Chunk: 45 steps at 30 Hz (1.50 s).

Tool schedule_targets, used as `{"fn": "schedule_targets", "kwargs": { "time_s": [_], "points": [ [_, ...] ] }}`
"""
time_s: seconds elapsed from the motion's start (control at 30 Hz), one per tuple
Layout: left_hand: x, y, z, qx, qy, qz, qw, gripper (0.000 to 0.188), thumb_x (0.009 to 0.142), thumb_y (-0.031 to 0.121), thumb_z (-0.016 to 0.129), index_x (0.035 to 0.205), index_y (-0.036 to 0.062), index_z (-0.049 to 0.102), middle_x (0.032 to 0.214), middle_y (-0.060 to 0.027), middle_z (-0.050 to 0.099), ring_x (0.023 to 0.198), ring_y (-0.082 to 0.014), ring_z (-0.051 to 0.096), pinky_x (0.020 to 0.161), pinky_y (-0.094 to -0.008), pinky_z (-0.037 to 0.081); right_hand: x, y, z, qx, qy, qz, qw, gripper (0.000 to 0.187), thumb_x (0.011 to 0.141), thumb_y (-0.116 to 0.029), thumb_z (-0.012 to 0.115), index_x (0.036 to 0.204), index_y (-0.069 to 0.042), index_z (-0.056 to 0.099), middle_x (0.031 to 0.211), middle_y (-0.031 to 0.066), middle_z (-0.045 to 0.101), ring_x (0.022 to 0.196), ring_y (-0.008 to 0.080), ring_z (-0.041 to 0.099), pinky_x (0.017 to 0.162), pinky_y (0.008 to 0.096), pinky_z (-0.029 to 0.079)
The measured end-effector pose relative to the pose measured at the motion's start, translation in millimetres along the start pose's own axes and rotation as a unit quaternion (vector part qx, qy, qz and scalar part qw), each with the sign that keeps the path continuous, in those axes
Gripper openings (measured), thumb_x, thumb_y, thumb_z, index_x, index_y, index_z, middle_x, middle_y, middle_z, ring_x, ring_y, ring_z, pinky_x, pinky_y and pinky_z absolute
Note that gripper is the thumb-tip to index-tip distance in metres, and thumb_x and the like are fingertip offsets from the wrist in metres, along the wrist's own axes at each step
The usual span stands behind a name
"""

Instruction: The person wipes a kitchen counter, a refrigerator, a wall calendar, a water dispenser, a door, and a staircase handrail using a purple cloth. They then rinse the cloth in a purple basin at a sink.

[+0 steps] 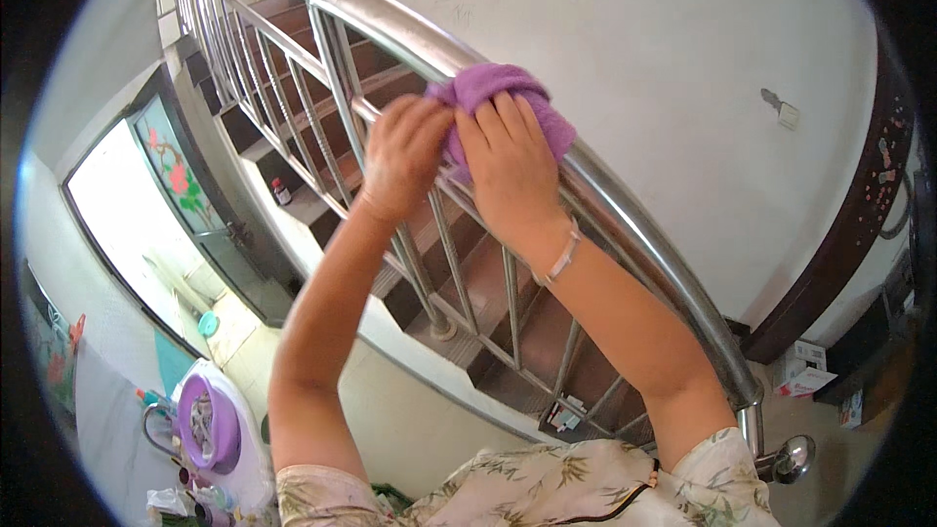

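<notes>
Behind everything, pale wall [664, 117] fills the upper right, faint scuffs on it. Stairs [488, 273] next: brown treads climbing toward the upper left, seen through the bars [511, 304]. Rail [649, 226] is a thick round steel tube, shiny, bright streaks along its length; sweeps from top left down to lower right, with a steel ball [798, 457] near the low end. Door [176, 171] at left stands open, dark frame, red flowers and green leaves on its panel. Purple tub [227, 429] lower left, patterned fabric inside. Cloth [503, 83] is on the rail, mid-view, draped over the top and down the near side. Plain purple, soft towel-like pile, bunched up, thick rolled fold on top, darker in the creases; loose flap right of the fingers. Right hand [512, 171] is clamped on the cloth, against the rail, fingertips up at the fold. Left hand [402, 156] is right beside it, fingers curled in at the cloth's left edge; slightly blurred, underside hidden, can't tell if it's gripping. Hands close together. Small red bottle [281, 191] on a step. Thin pale bracelet [566, 252], right wrist.
</notes>
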<state>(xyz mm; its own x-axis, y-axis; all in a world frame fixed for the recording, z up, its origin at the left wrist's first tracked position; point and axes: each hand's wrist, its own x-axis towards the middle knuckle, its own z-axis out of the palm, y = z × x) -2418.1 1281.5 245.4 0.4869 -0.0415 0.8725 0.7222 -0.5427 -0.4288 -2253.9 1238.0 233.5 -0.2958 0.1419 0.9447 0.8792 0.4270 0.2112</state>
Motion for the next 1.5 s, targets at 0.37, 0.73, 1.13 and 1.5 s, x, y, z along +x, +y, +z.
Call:
{"fn": "schedule_targets", "kwargs": {
  "time_s": [0.37,0.73,1.13,1.5],
  "points": [
    [-121.4,52.0,22.6,-0.099,-0.202,0.072,0.972,0.050,0.074,0.016,0.058,0.124,0.0136,0.059,0.131,0.0007,0.053,0.126,-0.0199,0.043,0.111,-0.0436,0.019,-158.5,-28.5,23.5,0.036,-0.221,0.132,0.966,0.059,0.084,-0.007,0.048,0.139,0.005,0.028,0.121,0.0280,0.048,0.110,0.0418,0.050,0.092,0.0456,0.042],
    [-87.9,-146.5,17.5,0.024,-0.084,-0.033,0.996,0.051,0.073,0.008,0.059,0.124,0.0169,0.058,0.128,0.0017,0.056,0.123,-0.0220,0.045,0.109,-0.0439,0.021,39.6,-80.5,174.6,-0.007,-0.134,0.116,0.984,0.053,0.083,-0.006,0.050,0.131,0.007,0.035,0.111,0.0237,0.054,0.104,0.0361,0.054,0.089,0.0399,0.045],
    [-159.9,-232.6,43.5,-0.106,-0.089,-0.048,0.989,0.048,0.075,0.006,0.059,0.122,0.0137,0.058,0.131,-0.0028,0.053,0.126,-0.0248,0.044,0.106,-0.0430,0.030,35.0,-146.1,255.9,0.017,-0.055,0.046,0.997,0.048,0.085,-0.010,0.045,0.132,0.001,0.044,0.137,0.0170,0.043,0.129,0.0382,0.035,0.108,0.0499,0.026],
    [-341.7,-133.4,74.7,-0.492,-0.170,-0.251,0.816,0.048,0.072,-0.009,0.054,0.118,0.0019,0.058,0.120,-0.0202,0.058,0.109,-0.0369,0.057,0.092,-0.0406,0.048,-139.4,-201.4,285.6,0.236,-0.237,0.196,0.922,0.052,0.087,-0.001,0.050,0.138,0.002,0.038,0.137,0.0248,0.042,0.127,0.0429,0.037,0.108,0.0471,0.025]
  ]
}}
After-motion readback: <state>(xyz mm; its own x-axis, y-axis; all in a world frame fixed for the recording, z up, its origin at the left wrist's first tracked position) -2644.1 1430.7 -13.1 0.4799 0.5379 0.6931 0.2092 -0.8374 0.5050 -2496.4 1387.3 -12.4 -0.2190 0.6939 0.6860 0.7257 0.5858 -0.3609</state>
